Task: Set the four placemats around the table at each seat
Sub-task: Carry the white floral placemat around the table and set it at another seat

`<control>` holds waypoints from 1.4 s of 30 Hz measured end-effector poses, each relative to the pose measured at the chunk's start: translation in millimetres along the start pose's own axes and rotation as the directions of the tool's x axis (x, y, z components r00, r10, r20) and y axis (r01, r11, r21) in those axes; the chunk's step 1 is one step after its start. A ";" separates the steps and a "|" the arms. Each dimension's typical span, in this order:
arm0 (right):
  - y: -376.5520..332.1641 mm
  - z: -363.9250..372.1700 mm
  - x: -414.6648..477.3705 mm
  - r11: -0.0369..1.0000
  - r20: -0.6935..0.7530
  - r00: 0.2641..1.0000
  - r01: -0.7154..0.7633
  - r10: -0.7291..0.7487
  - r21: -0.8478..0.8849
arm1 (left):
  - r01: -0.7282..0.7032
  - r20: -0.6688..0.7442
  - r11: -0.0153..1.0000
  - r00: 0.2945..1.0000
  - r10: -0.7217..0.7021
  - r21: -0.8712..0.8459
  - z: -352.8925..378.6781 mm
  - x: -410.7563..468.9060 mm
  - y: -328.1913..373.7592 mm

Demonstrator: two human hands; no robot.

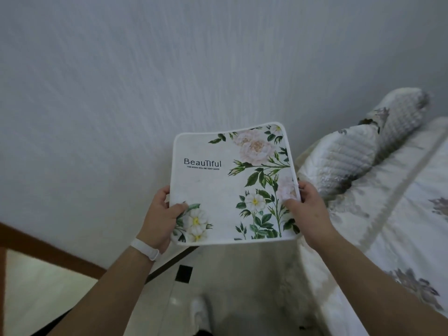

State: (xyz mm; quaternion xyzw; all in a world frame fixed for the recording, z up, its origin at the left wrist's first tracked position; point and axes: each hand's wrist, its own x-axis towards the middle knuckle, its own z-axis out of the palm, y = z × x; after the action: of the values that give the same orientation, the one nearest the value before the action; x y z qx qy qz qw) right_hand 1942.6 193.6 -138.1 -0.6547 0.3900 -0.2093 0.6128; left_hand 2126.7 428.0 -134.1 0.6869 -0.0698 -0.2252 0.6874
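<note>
A white placemat (218,187) printed with green leaves, white and pink flowers and the word "Beautiful" is held up in the air in front of me, face toward the camera. My left hand (161,217) grips its lower left edge, thumb on the printed face. My right hand (306,209) grips its right edge, thumb on the front and fingers behind. A white band is on my left wrist. Whether more mats lie stacked behind this one cannot be told. No table shows in view.
A pale wall (169,69) fills the upper view. A bed (400,214) with floral bedding and rolled quilted pillows (363,146) runs along the right. A brown wooden frame (48,251) is at the lower left. Light tiled floor (230,287) lies below.
</note>
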 end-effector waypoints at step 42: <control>-43.9 -97.4 284.5 0.980 -0.792 0.577 -0.126 0.200 0.155 | -0.006 0.749 0.977 0.643 -0.160 0.214 393.6 411.6 52.2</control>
State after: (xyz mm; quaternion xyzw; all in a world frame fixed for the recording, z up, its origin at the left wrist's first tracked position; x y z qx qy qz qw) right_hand 2053.5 -89.4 -137.9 -0.4255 0.6737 -0.4404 0.4136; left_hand 2344.1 -100.6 -152.7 0.5952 -0.3448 -0.5140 0.5125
